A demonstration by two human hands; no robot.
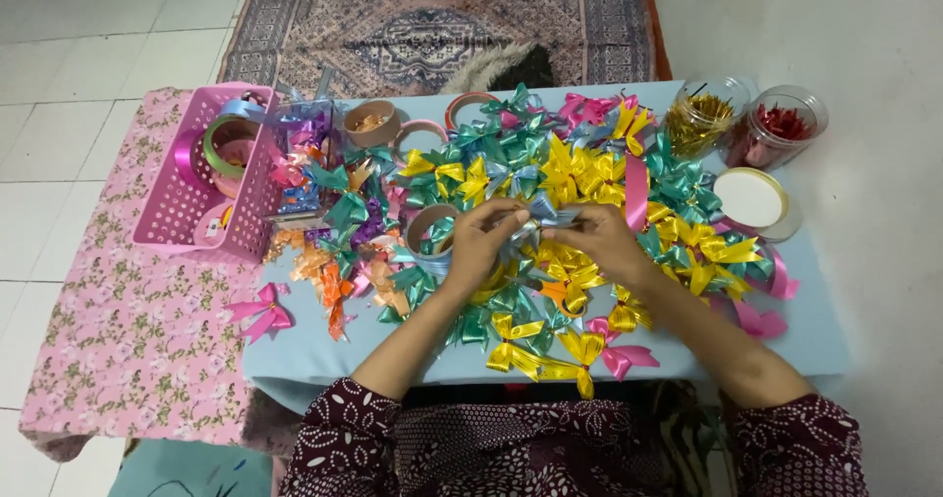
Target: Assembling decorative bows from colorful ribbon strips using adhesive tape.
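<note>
Both hands meet over the middle of a low table with a light blue top (314, 345). My left hand (479, 245) and my right hand (601, 239) pinch the same pale blue ribbon bow (543, 212) between their fingertips, just above the pile. Under and around them lie several finished ribbon bows in yellow (580, 175), teal (501, 138) and pink (621, 357). A roll of pale blue ribbon (428, 234) sits beside my left hand.
A pink plastic basket (182, 207) with ribbon rolls stands on a pink flowered cloth (138, 320) at the left. Two clear jars (702, 114) (781, 124) and a white-lidded jar (751, 200) stand at the right. A patterned rug (442, 21) lies beyond the table.
</note>
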